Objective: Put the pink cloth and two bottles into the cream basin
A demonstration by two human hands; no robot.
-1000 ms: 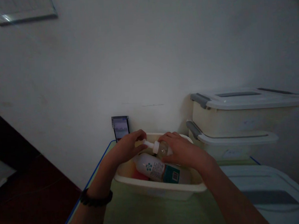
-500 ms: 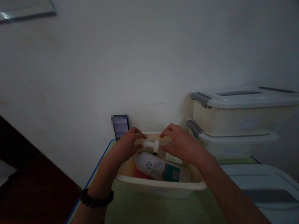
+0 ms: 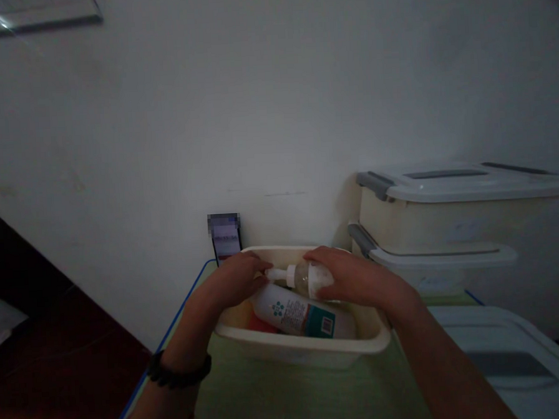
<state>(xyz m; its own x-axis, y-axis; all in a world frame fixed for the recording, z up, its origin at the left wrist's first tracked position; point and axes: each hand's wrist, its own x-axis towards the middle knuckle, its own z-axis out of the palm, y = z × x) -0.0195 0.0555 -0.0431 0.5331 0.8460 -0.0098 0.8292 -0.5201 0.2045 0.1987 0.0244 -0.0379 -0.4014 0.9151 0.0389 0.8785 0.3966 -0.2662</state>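
A cream plastic bin [image 3: 310, 345] holds a clear pump bottle [image 3: 302, 278] with a white pump head and a white label. It lies on its side along the back of the bin. My right hand [image 3: 353, 277] is closed around the bottle's base end. At the other end, the fingers of my left hand [image 3: 234, 279] close on the tip of the pump head. In front lies a larger white bottle [image 3: 287, 309] with a teal label and a barcode. Something red [image 3: 262, 324] shows beneath it, mostly hidden.
Two lidded storage boxes [image 3: 421, 227] with grey latches are stacked at the right. A loose pale lid [image 3: 492, 329] lies nearer me on the green table [image 3: 289, 396]. Behind the bin, a phone [image 3: 226, 240] leans against the wall [image 3: 274, 110].
My right hand has shifted right and closed around the base of the pump bottle. The pump bottle has turned a little. My left fingers have come down to its pump head.
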